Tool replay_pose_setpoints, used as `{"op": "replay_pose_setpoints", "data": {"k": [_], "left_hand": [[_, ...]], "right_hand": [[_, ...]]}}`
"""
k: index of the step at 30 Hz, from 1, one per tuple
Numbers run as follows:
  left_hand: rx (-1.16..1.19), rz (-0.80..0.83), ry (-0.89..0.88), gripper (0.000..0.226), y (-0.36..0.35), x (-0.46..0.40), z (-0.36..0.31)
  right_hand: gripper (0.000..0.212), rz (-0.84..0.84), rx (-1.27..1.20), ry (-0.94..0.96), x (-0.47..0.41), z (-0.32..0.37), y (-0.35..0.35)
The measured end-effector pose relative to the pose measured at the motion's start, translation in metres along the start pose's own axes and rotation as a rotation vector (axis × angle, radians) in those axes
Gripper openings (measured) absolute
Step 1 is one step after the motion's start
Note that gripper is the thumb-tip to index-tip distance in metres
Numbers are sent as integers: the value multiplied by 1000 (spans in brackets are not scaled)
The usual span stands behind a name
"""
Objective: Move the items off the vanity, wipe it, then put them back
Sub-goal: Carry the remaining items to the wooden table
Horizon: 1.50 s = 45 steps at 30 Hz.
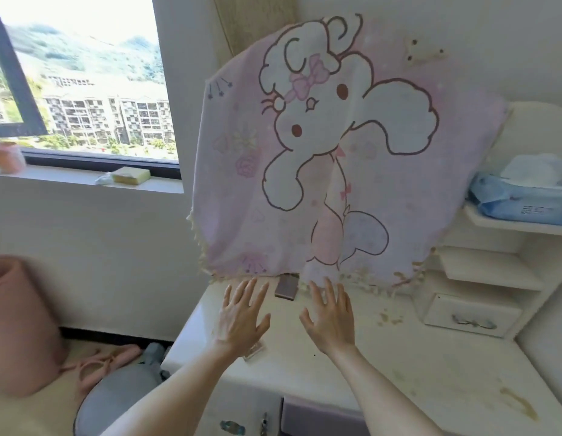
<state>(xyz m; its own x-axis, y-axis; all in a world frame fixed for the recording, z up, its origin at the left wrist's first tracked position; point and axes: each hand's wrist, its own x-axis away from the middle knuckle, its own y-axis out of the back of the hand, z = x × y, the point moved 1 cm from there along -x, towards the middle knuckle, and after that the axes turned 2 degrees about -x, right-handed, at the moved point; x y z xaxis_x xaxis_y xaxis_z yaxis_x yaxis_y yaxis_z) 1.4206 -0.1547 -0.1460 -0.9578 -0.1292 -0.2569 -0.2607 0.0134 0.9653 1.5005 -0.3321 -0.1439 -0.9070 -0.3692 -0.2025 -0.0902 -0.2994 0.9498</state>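
Head view: left hand [242,316] and right hand [330,319] are spread flat and empty above the vanity [399,366]. A small dark box [286,287] lies just beyond the fingertips, a flat card [253,352] under the left wrist. A pink cloth [320,152] drapes the back of the vanity. Stains [518,404] remain at its front right. Judgement: clearing unfinished, wiping not begun.

The cloth [320,158] in front of me is pale pink, printed with a white cartoon animal outlined in dark brown (pink bow on its head). My vanity top [383,350] is cream with yellowish stains. The tissue pack [525,201] is blue, the bin [20,328] dusty pink.
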Motion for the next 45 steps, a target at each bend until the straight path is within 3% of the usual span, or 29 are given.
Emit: {"op": "replay_pose_setpoints", "data": {"k": [7,16,23,29,38,41,45], "left_hand": [[67,150,56,62,-78,-28,36],[96,219,119,55,-153,-23,46],[44,308,167,48,-185,-19,39],[44,322,226,46,-190,-23,38],[79,280,222,53,-189,-29,40],[139,299,256,70,-183,-38,46],[212,307,297,90,-166,-54,55]], "right_hand": [[56,189,-18,4,-64,17,-82],[55,266,-30,71,-129,17,-142],[65,397,-41,-127,-176,7,-193],[76,453,104,-134,-196,9,-222],[77,417,-102,-301,-214,19,-232],[93,495,-123,-349,-215,18,-232],[92,524,-69,-347,-210,14,-225]]}}
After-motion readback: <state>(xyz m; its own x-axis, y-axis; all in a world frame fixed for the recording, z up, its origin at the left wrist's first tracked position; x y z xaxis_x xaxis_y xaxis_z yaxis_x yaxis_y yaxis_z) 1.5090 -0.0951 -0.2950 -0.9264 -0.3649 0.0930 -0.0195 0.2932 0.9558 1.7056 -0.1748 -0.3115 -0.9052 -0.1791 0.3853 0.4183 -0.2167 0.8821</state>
